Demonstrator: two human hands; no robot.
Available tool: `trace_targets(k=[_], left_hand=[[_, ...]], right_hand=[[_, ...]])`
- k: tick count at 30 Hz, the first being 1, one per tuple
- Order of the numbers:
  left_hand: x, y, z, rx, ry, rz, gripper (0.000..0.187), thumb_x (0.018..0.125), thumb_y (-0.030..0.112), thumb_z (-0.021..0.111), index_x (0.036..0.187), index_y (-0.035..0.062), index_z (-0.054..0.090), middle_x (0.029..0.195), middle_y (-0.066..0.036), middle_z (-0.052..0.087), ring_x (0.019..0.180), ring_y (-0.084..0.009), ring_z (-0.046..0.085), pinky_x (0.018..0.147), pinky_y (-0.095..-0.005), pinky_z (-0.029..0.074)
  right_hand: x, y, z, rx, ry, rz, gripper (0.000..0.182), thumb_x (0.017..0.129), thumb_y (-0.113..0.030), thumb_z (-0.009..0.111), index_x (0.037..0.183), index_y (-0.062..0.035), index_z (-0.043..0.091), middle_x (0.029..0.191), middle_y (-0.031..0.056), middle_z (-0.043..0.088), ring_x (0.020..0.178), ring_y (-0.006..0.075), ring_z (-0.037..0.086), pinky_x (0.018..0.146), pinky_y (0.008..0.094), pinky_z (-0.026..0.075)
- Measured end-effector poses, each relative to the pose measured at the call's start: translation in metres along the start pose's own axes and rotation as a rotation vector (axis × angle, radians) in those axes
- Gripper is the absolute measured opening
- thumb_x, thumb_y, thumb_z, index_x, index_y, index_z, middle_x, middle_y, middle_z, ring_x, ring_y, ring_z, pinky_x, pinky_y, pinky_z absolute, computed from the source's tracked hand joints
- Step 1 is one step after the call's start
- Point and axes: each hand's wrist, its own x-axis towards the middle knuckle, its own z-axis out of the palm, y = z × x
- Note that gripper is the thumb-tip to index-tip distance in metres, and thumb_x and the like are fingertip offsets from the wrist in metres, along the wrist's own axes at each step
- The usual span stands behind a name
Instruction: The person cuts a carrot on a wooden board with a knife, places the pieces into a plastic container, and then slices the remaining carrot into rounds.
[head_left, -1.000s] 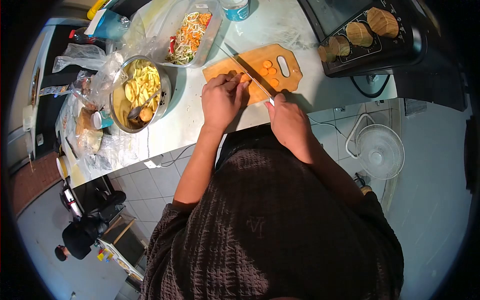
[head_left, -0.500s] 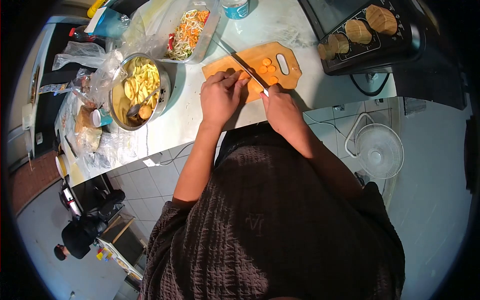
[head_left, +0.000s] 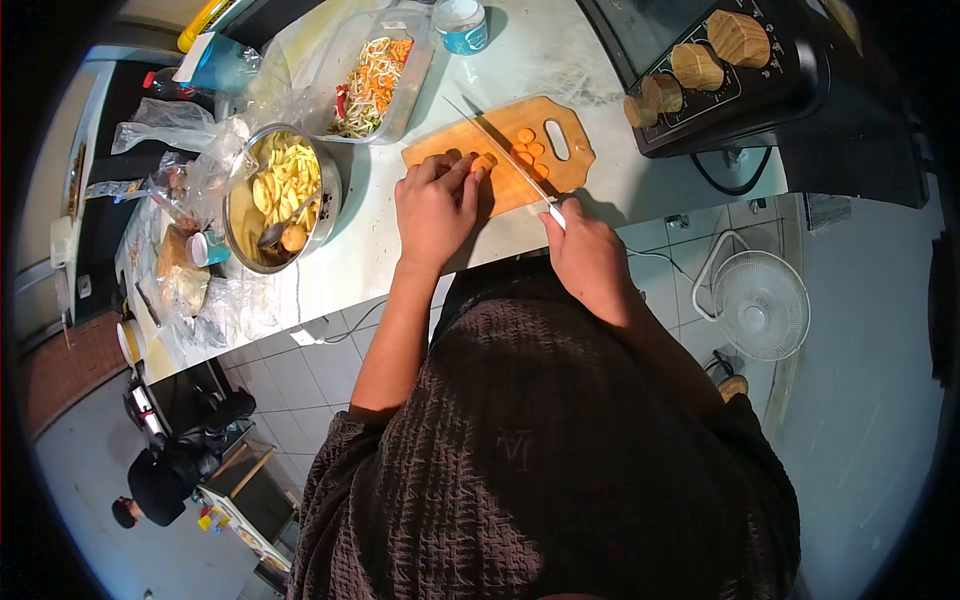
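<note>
My right hand [head_left: 588, 250] is wrapped round the white handle of a kitchen knife [head_left: 509, 155], whose long blade slants up and left across a wooden cutting board [head_left: 510, 197]. Under the curled fingers of my left hand [head_left: 437, 208] is a piece of carrot [head_left: 483, 163], held against the board, its cut end showing on the right. Several round carrot slices [head_left: 525, 136] lie to the right of the blade, near the board's handle hole. A small gap separates the blade from the held carrot.
Left of the board stands a metal pot [head_left: 328, 205] of pale cut sticks with a spoon. Behind are a clear plastic container [head_left: 408, 90] of sprouts and shredded vegetables and a blue-labelled jar [head_left: 461, 28]. A black oven [head_left: 720, 90] is at right. A person [head_left: 160, 485] is at far left.
The knife has shifted right, away from the held carrot, and my right hand has drawn back slightly. Another slice now lies among the cut ones. My left hand still grips the carrot.
</note>
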Motion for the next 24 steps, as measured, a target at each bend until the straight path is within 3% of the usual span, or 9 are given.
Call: trace_targets(k=[9,12,18,24], left_hand=[[0.004,0.005,-0.004,-0.135,-0.057,-0.120,0.018,0.085,0.020,0.073,0.097,0.0062,0.075,0.085,-0.008,0.067,0.082,-0.0273,0.063,0.077,-0.0393,0.047],[0.003,0.002,-0.004,-0.132,-0.017,-0.064,0.020,0.083,0.017,0.076,0.096,0.0027,0.075,0.082,-0.014,0.067,0.073,-0.0307,0.065,0.069,-0.0375,0.051],[0.003,0.001,0.000,-0.173,0.029,-0.064,0.017,0.082,0.019,0.075,0.090,0.0034,0.075,0.079,-0.012,0.066,0.072,-0.0309,0.063,0.069,-0.0398,0.050],[0.002,0.002,-0.002,-0.149,-0.022,-0.098,0.019,0.083,0.017,0.077,0.096,0.0031,0.076,0.084,-0.014,0.068,0.074,-0.0300,0.066,0.069,-0.0363,0.052]], right_hand=[[0.001,-0.007,-0.002,0.052,-0.043,-0.023,0.032,0.100,-0.032,0.052,0.094,-0.0001,0.050,0.071,0.0263,0.063,0.071,0.0477,0.063,0.063,0.0559,0.049],[0.000,-0.011,-0.004,0.059,-0.054,-0.024,0.032,0.100,-0.032,0.051,0.095,-0.0003,0.051,0.071,0.0261,0.064,0.071,0.0479,0.063,0.063,0.0562,0.049],[-0.001,-0.014,-0.004,0.044,-0.073,-0.012,0.033,0.100,-0.033,0.050,0.096,-0.0003,0.052,0.072,0.0264,0.064,0.071,0.0481,0.063,0.064,0.0567,0.049],[-0.002,-0.021,-0.009,0.035,-0.110,0.014,0.030,0.099,-0.029,0.052,0.096,0.0015,0.054,0.077,0.0274,0.066,0.076,0.0471,0.065,0.069,0.0547,0.052]])
